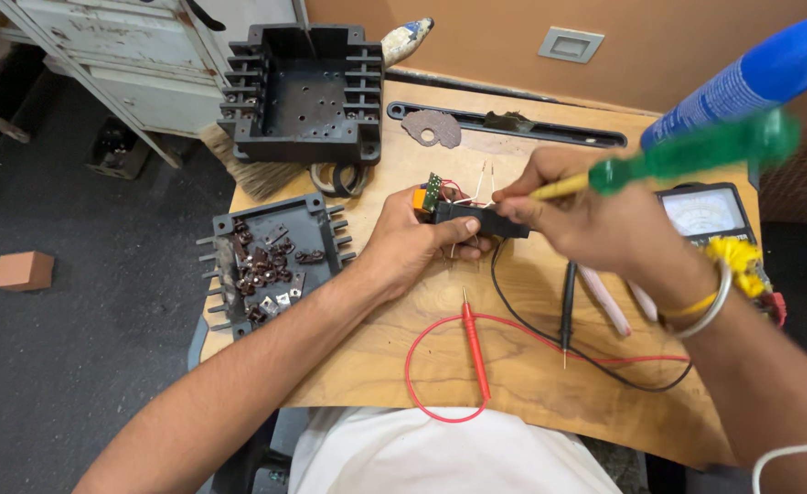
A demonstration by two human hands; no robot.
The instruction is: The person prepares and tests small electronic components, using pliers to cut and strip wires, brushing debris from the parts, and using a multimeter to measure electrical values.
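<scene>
Our left hand (412,242) pinching one small black component (478,220) with orange end, right hand (595,224) gripping one green-handled screwdriver (668,160), two probes (475,346) on table.

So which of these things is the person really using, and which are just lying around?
In use:
- small black part with wires, held in the left hand
- green-handled screwdriver, held in the right hand, tip at the part

Lying about:
- red probe and black probe
- meter
- open black box
- tray of small metal bits
- blue can
- tape roll
</scene>
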